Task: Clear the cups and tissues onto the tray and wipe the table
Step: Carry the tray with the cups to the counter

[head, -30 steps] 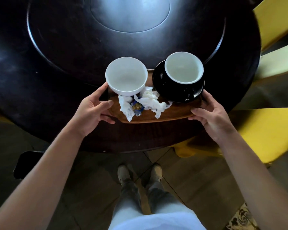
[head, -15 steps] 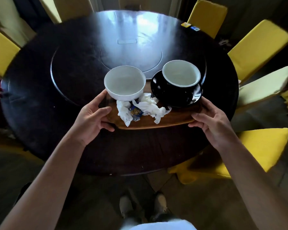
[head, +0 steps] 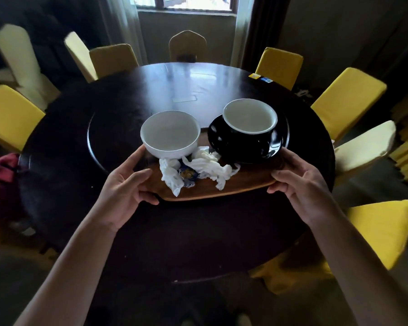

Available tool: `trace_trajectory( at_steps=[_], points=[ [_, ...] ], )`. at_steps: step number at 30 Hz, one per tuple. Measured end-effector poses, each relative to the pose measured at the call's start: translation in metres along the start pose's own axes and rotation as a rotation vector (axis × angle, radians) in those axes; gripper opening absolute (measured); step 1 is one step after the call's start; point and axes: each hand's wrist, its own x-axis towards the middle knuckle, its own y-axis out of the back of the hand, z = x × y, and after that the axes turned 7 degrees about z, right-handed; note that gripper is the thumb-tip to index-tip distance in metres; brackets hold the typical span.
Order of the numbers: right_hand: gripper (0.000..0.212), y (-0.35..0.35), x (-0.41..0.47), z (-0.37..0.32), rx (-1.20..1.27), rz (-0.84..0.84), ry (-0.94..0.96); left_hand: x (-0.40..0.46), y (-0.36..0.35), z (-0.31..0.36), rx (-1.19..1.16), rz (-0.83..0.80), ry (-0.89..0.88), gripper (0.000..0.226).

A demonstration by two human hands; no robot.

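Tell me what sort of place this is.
Probably a restaurant's private dining room: a large round dark wooden table with an inset turntable, ringed by many yellow-covered chairs.

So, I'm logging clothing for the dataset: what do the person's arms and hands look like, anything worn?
Both forearms are bare to the frame's edge: no sleeves show. The left hand and right hand carry no gloves, and no rings, watch or bracelet show.

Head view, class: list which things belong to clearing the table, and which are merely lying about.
Job: wooden tray, white cup, black cup on black saucer, tissues, left hand, right hand, table.

Lying about: yellow chairs, stickers, red cloth.
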Motion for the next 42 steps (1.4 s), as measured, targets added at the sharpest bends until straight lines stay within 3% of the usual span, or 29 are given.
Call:
trace_trajectory(
  at_steps=[5,13,20,28,31,34,38,42],
  points=[
    [0.052,-0.025,-0.007,-0.003,0.006,-0.038,0.017,-0.016,0.021,0.015,-0.015,0.039,-0.037,0.063],
    [0.066,-0.052,0.003,-0.001,0.053,-0.201,0.037,-0.054,0.032,0.019,-0.070,0.236,-0.095,0.067],
    [0.064,-0.068,0.031,0.005,0.088,-0.433,-0.016,-0.095,0.042,-0.001,-0.158,0.347,-0.178,0.063],
    [0.061,-0.096,0.053,0.016,0.085,-0.709,-0.113,-0.158,0.023,-0.029,-0.243,0.590,-0.275,0.075],
    [0.067,-0.112,0.053,0.022,0.071,-0.819,-0.186,-0.187,0.018,-0.037,-0.245,0.660,-0.311,0.082],
    [0.081,-0.132,0.042,0.028,0.049,-0.919,-0.257,-0.223,0.012,-0.047,-0.222,0.776,-0.343,0.073],
    [0.065,-0.159,0.012,0.038,0.045,-0.983,-0.323,-0.277,0.002,-0.054,-0.202,0.946,-0.373,0.074],
    [0.063,-0.182,-0.036,0.042,0.018,-1.096,-0.391,-0.341,-0.004,-0.052,-0.124,1.068,-0.418,0.075]
  ],
)
